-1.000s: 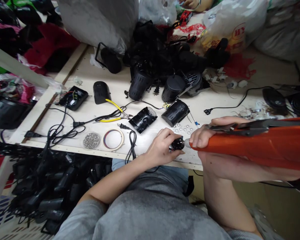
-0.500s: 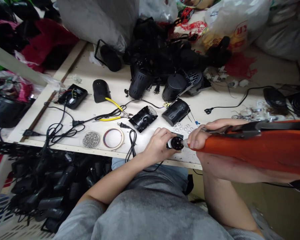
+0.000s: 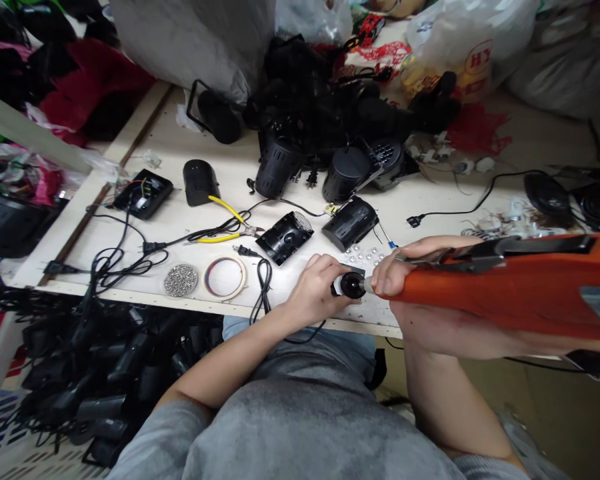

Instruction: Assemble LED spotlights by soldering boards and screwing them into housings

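Our left hand (image 3: pixel 314 291) pinches a small black part (image 3: pixel 353 285) at the table edge (image 3: pixel 205 303), 6 o'clock on the bench. Our right hand (image 3: pixel 405 273) is clenched around the orange screwdriver (image 3: pixel 505 290), its tip meeting the part from 3 o'clock. At 12 o'clock, clear lenses (image 3: pixel 363 253) crowd close.

**Left hand** (image 3: pixel 316 293): just below frame centre, palm down, fingers curled in tight pinch grip, fingertips pointing to 3 o'clock.

**Left forearm** (image 3: pixel 230 363): bare, rises from bent elbow at 7 o'clock toward 1 o'clock; grey sleeve (image 3: pixel 145 433) covers upper arm.

**Right hand** (image 3: pixel 405 270): at 3 o'clock of left hand, almost touching it; closed in full grip, fingertips toward 9 o'clock, one digit laid straight along top.

**Right forearm** (image 3: pixel 445 393): bare, drops from wrist toward 5 o'clock; elbow near lower frame edge.
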Available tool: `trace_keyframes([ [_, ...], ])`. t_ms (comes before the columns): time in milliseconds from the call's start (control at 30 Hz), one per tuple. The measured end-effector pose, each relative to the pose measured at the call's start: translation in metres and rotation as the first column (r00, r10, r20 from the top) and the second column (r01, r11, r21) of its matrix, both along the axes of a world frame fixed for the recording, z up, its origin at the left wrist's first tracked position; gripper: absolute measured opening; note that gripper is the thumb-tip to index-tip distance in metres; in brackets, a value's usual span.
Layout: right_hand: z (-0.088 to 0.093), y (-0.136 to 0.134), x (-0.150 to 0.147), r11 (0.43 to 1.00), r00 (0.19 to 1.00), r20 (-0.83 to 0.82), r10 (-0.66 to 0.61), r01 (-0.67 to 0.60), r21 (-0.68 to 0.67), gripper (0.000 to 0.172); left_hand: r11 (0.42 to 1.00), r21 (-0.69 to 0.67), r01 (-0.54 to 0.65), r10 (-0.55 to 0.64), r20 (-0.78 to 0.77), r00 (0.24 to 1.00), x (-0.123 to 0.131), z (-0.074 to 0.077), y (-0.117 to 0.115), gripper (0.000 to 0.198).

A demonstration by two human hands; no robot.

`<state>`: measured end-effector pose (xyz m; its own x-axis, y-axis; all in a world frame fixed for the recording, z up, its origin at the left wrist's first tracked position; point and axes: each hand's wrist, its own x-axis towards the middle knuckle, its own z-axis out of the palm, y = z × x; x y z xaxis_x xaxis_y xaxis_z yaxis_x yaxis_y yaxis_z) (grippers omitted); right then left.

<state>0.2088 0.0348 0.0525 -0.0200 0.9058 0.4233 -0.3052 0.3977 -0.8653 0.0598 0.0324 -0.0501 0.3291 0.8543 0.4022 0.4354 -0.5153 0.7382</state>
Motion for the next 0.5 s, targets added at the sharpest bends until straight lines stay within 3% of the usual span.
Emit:
trace_keyframes([
  [133,0.002,-0.002,0.003,0.992,0.972,0.2,-0.122,0.123,0.005,0.076,1.0,-0.007,-0.008,0.008,-0.011,1.0,0.0,0.001,0.0,0.046],
  [300,0.002,0.011,0.018,0.972,0.947,0.226,-0.229,0.209,0.106,0.063,1.0,0.003,-0.001,0.001,0.002,1.0,0.0,0.001,0.0,0.051],
  [500,-0.017,0.061,0.034,0.804,0.79,0.18,-0.586,0.539,0.251,0.075,0.996,-0.09,-0.015,0.017,0.019,1.0,0.0,0.003,0.001,0.052],
])
